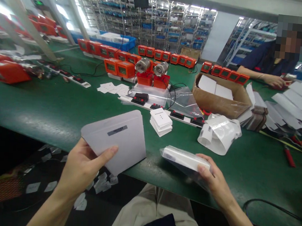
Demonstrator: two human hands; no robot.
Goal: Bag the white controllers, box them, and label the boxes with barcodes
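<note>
My left hand (82, 165) grips a white cardboard box (128, 143) by its near left side, thumb flat on the face. The box has a dark printed label and is tilted over the table's front edge. In my right hand (214, 177) is a flat white pack in clear plastic wrap (184, 159), pinched at its right end. The two items are apart from each other. Beyond them lies a stack of small printed white leaflets (161, 121). A roll of white labels (220, 133) lies past my right hand.
Orange lamps (125, 69) stand in rows across the green table (60, 107). A brown carton (219, 98) holds white boxes. Folded white cardboard (291, 109) is piled at right, near red-handled tools (289, 157). A co-worker's hand (275, 82) is at the far right.
</note>
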